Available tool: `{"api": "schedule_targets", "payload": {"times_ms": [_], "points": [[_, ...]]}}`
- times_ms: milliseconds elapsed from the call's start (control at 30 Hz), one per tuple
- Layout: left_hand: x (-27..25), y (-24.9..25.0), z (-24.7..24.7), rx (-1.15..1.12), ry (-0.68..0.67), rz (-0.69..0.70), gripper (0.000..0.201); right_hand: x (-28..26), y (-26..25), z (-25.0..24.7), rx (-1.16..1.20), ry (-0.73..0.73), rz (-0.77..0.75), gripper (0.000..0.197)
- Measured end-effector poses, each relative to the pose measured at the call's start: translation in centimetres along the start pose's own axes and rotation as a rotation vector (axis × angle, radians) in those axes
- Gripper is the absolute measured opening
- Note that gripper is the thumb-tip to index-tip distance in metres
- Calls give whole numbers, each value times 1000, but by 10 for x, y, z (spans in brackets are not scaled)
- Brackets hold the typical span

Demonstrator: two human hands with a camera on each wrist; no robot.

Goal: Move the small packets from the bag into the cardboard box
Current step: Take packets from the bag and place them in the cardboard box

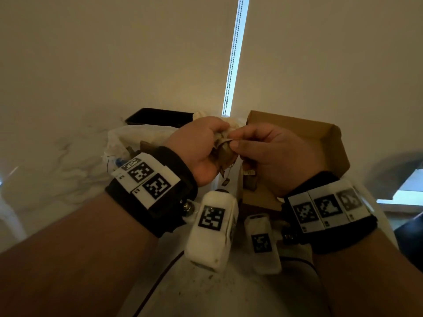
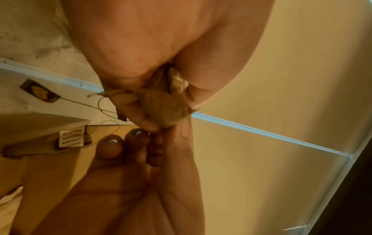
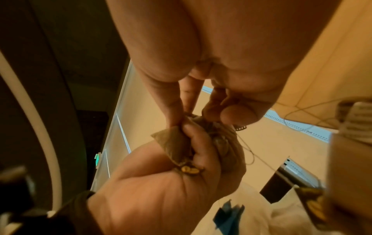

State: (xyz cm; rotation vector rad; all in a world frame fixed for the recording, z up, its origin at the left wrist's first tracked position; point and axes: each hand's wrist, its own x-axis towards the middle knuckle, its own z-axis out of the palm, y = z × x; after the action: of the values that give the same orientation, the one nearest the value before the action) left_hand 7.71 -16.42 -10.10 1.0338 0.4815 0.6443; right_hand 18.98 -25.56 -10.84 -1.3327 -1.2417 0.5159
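Both hands meet above the table, between the bag and the box. My left hand (image 1: pixel 214 143) grips a bunch of small brown packets (image 1: pixel 223 153) with strings and paper tags. My right hand (image 1: pixel 237 140) pinches one packet of that bunch between thumb and forefinger. The right wrist view shows the pinched packet (image 3: pixel 173 143) sticking out of the left fist (image 3: pixel 171 182). A dark tag (image 2: pixel 39 92) dangles on its string below the bunch (image 2: pixel 167 105). The crumpled plastic bag (image 1: pixel 128 140) lies left of the hands. The open cardboard box (image 1: pixel 320 138) stands to the right, with a tagged packet (image 2: pixel 71 138) inside.
A black tray (image 1: pixel 158 116) sits behind the bag against the wall. A bead-chain blind cord (image 1: pixel 233 53) hangs down the wall behind the hands. The marbled tabletop (image 1: pixel 57 161) extends to the left. A window (image 1: pixel 409 188) is at the far right.
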Motion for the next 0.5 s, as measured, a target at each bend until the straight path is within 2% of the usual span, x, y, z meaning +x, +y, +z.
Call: {"api": "schedule_targets", "payload": {"times_ms": [100, 167, 200, 233, 333, 400, 500], "points": [[-1, -1, 2, -14, 27, -5, 14, -2, 1, -3, -31, 100, -29, 16], [0, -3, 2, 3, 46, 12, 14, -4, -1, -1, 8, 103, -15, 10], [1, -3, 3, 1, 59, 19, 13, -5, -1, 0, 42, 98, 4, 18], [1, -4, 4, -8, 74, 27, 16, -6, -2, 2, 79, 93, 28, 34], [1, -4, 3, -34, 98, 29, 32, -9, -7, 8, 126, 67, 66, 66], [2, -3, 2, -47, 107, 42, 28, -12, -10, 9, 134, 69, 97, 67], [3, -4, 2, -40, 113, 67, 31, -13, -10, 12, 155, 66, 152, 52]]}}
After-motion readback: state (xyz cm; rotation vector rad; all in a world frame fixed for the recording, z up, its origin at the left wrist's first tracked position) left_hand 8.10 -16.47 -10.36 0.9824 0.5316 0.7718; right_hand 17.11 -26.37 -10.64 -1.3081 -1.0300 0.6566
